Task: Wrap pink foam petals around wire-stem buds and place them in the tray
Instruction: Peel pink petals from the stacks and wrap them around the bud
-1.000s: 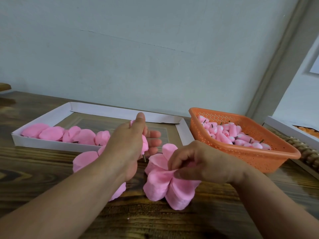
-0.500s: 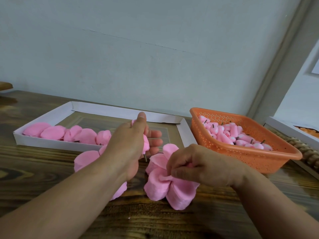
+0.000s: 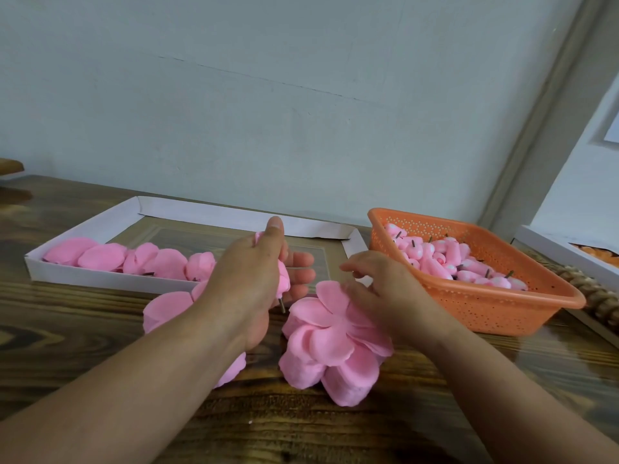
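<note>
My left hand [image 3: 251, 279] grips a pink foam bud [image 3: 284, 283] upright, its dark wire stem [image 3: 283, 305] poking out below the palm. Just right of it, my right hand [image 3: 382, 293] pinches the edge of one pink petal [image 3: 330, 296] and lifts it off the stack of petals [image 3: 321, 346] on the wooden table. Behind my left hand stands the white cardboard tray [image 3: 83, 274], with several wrapped pink flowers [image 3: 134, 259] lying along its near left side. My left forearm partly hides a second petal pile [image 3: 167, 306].
An orange plastic basket [image 3: 502, 309] full of unwrapped pink buds [image 3: 445, 262] stands at the right. Past it lie a string of wooden beads [image 3: 596, 296] and a white box [image 3: 566, 252] with orange pieces. A pale wall runs close behind the table.
My right hand has risen and drawn back to the right from the middle of the petal stack, raising one petal. My left hand with the bud has stayed in place.
</note>
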Motion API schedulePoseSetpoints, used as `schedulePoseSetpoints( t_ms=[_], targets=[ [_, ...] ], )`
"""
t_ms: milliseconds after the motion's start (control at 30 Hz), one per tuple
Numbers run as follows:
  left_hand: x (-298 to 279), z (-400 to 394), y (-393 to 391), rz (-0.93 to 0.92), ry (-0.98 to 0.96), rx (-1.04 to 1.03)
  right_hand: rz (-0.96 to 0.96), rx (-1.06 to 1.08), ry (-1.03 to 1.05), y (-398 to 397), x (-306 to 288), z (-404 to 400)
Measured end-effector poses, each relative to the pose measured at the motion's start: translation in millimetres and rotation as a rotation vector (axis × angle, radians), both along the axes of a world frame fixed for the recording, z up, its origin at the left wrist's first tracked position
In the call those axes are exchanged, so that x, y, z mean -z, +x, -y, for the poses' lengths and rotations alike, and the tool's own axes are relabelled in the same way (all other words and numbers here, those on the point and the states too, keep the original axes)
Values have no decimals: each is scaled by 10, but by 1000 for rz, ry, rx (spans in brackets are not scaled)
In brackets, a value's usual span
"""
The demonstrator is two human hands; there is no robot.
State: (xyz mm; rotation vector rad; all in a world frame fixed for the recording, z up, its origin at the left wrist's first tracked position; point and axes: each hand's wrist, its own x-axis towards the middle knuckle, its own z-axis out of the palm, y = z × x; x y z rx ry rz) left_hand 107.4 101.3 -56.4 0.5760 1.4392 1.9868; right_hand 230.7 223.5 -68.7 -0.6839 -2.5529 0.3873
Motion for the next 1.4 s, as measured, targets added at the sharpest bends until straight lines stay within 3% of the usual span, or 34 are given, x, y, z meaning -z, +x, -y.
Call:
schedulePoseSetpoints(
  t_ms=[133,333,533,867,1167,1400],
  targets=[
    [-6,14,8,-7,10,-2,127,22,19,-72,76,33],
    [-20,19,19,-15,18,-8,-62,-3,1,-64,87,89],
    [-38,28,23,-14,15,-9,-102,35,-107,-47,29,48],
    [-25,25,23,-26,1,-17,80,49,-226,140,-170,-32],
    [8,0,7,-33,-15,-18,252,8,-174,193,-226,-32],
    [13,-1,2,-26,-7,-16,188,-30,-89,184,-236,12]
  ],
)
